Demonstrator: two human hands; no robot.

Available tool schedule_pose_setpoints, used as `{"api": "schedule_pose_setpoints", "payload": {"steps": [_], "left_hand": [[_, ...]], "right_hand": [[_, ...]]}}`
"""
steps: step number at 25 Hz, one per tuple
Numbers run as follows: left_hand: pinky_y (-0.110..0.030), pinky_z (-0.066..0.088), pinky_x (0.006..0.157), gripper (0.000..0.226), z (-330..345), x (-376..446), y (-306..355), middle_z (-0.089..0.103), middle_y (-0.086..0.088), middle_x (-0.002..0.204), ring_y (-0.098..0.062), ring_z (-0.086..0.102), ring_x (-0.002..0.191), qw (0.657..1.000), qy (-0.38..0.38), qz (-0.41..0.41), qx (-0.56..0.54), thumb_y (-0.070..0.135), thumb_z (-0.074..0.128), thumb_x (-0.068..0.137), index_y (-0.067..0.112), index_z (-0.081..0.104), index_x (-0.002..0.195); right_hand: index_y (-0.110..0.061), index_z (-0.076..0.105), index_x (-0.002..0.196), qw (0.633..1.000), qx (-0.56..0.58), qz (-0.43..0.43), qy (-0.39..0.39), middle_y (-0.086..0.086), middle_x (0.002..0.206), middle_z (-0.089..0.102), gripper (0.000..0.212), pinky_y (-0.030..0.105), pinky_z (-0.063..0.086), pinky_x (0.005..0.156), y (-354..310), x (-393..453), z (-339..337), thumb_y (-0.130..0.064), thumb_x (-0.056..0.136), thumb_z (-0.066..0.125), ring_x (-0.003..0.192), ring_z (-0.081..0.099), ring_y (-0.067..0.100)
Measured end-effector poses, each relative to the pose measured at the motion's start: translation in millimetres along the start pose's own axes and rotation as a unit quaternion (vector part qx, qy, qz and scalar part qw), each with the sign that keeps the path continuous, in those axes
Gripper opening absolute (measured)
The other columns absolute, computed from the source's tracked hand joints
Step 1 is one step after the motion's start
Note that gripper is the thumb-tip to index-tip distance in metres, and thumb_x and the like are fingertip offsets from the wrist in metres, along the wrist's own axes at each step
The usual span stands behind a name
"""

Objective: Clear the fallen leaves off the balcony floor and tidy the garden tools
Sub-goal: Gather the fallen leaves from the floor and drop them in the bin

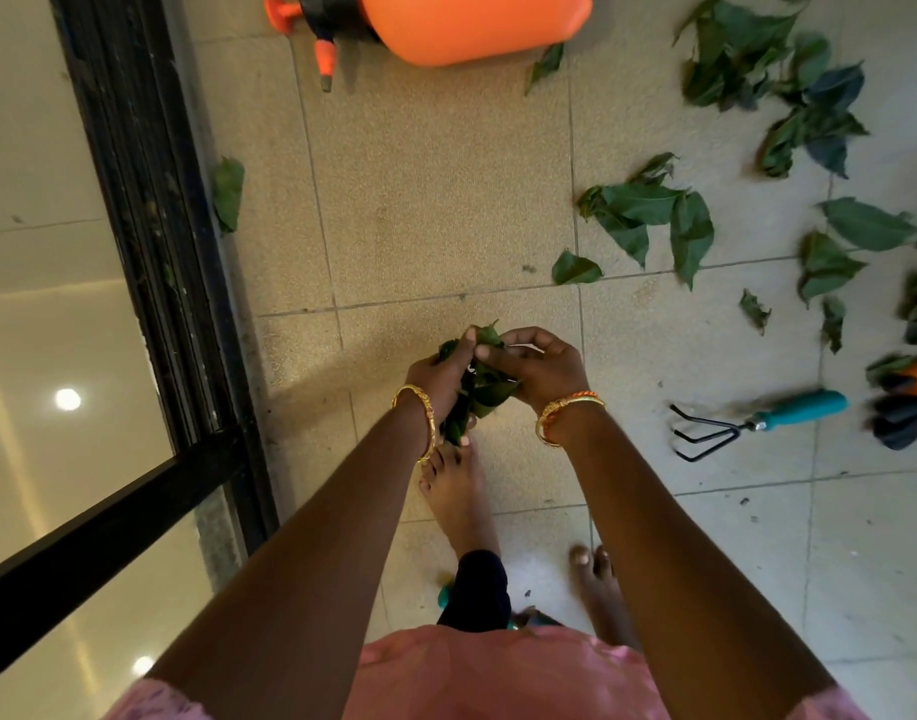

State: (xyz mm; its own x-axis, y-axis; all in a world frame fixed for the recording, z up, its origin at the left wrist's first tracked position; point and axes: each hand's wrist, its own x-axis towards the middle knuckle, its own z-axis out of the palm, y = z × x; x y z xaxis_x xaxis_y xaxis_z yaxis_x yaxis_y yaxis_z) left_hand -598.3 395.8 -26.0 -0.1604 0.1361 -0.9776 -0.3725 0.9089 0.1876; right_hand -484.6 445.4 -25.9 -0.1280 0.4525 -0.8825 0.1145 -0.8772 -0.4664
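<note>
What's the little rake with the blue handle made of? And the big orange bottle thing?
The rake has three thin dark prongs that look like painted metal, and its smooth teal handle looks like plastic or rubber. The orange bottle, a sprayer lying on its side, looks like plastic: smooth, evenly bright, slightly shiny, with a black collar.
</note>
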Motion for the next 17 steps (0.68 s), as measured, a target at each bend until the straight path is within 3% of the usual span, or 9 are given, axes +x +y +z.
{"api": "schedule_pose_setpoints", "payload": {"steps": [3, 6, 10, 12, 13, 14, 15, 16, 17], "left_hand": [[-0.028, 0.054, 0.062, 0.052, 4, -10, 1, 0.067, -0.005, 0.088, -0.019, 0.065, 0.078, 0.999, -0.007, 0.023, 0.023, 0.072, 0.055, 0.074, 0.022, 0.065, 0.088], [-0.022, 0.048, 0.049, 0.035, 9, -10, -1, 0.069, -0.008, 0.091, -0.022, 0.065, 0.075, 0.999, 0.002, 0.035, -0.023, 0.054, 0.067, 0.078, 0.021, 0.064, 0.087], [-0.016, 0.037, 0.036, 0.020, 5, 3, 2, 0.061, -0.012, 0.083, -0.022, 0.055, 0.060, 0.997, 0.017, 0.010, -0.069, 0.031, 0.064, 0.087, 0.012, 0.060, 0.091], [-0.016, 0.038, 0.036, 0.022, -1, 12, 2, 0.059, -0.012, 0.081, -0.022, 0.054, 0.059, 0.998, 0.033, 0.002, -0.050, 0.029, 0.063, 0.087, 0.008, 0.058, 0.093], [-0.016, 0.038, 0.036, 0.024, -4, 16, 0, 0.057, -0.012, 0.079, -0.022, 0.054, 0.059, 0.999, 0.030, -0.006, -0.039, 0.029, 0.063, 0.086, 0.007, 0.058, 0.094], [-0.016, 0.038, 0.036, 0.025, -7, 18, -2, 0.056, -0.012, 0.078, -0.021, 0.053, 0.058, 0.999, 0.015, -0.019, -0.039, 0.030, 0.061, 0.086, 0.007, 0.057, 0.093], [-0.015, 0.037, 0.036, 0.026, -9, 19, -5, 0.056, -0.013, 0.078, -0.021, 0.052, 0.056, 0.998, -0.012, -0.037, -0.046, 0.030, 0.059, 0.086, 0.006, 0.056, 0.094], [-0.015, 0.037, 0.036, 0.027, -10, 19, -8, 0.057, -0.013, 0.079, -0.021, 0.053, 0.055, 0.996, -0.043, -0.055, -0.052, 0.031, 0.055, 0.087, 0.005, 0.056, 0.095], [-0.014, 0.037, 0.036, 0.028, -9, 18, -13, 0.060, -0.015, 0.081, -0.021, 0.054, 0.055, 0.994, -0.065, -0.069, -0.057, 0.030, 0.052, 0.088, 0.004, 0.056, 0.097]], "right_hand": [[-0.013, 0.053, 0.079, 0.994, -0.103, -0.023, 0.017, 0.005, 0.068, 0.061, 0.027, 0.019, 0.053, 0.051, -6, 0, -1, -0.003, 0.073, 0.077, 0.060, 0.061, 0.014], [-0.011, 0.056, 0.079, 0.986, -0.159, -0.047, -0.023, 0.006, 0.071, 0.061, 0.021, 0.016, 0.054, 0.053, -6, 7, 0, 0.000, 0.077, 0.073, 0.061, 0.061, 0.013], [-0.007, 0.061, 0.089, 0.987, -0.049, 0.061, -0.138, 0.006, 0.082, 0.062, 0.009, 0.019, 0.056, 0.063, -16, 22, -12, 0.000, 0.084, 0.064, 0.074, 0.062, 0.015], [-0.007, 0.062, 0.091, 0.994, -0.064, 0.032, -0.084, 0.005, 0.087, 0.061, 0.006, 0.023, 0.054, 0.069, -23, 34, -23, -0.008, 0.086, 0.064, 0.081, 0.060, 0.016], [-0.008, 0.063, 0.092, 0.984, -0.172, -0.038, -0.004, 0.005, 0.092, 0.060, 0.009, 0.023, 0.050, 0.074, -25, 44, -30, -0.009, 0.084, 0.065, 0.087, 0.057, 0.018], [-0.009, 0.063, 0.098, 0.934, -0.323, -0.125, 0.082, 0.007, 0.103, 0.058, 0.016, 0.022, 0.043, 0.080, -25, 54, -38, -0.009, 0.082, 0.067, 0.097, 0.053, 0.020], [-0.010, 0.061, 0.107, 0.860, -0.456, -0.193, 0.127, 0.010, 0.118, 0.052, 0.028, 0.024, 0.037, 0.086, -25, 63, -44, -0.008, 0.080, 0.067, 0.108, 0.048, 0.025], [-0.011, 0.058, 0.118, 0.798, -0.543, -0.228, 0.130, 0.013, 0.131, 0.043, 0.040, 0.028, 0.036, 0.092, -24, 71, -49, -0.006, 0.079, 0.066, 0.118, 0.041, 0.031], [-0.013, 0.054, 0.126, 0.761, -0.593, -0.238, 0.116, 0.014, 0.139, 0.035, 0.049, 0.035, 0.039, 0.096, -23, 78, -51, -0.003, 0.080, 0.066, 0.124, 0.034, 0.036]]}}
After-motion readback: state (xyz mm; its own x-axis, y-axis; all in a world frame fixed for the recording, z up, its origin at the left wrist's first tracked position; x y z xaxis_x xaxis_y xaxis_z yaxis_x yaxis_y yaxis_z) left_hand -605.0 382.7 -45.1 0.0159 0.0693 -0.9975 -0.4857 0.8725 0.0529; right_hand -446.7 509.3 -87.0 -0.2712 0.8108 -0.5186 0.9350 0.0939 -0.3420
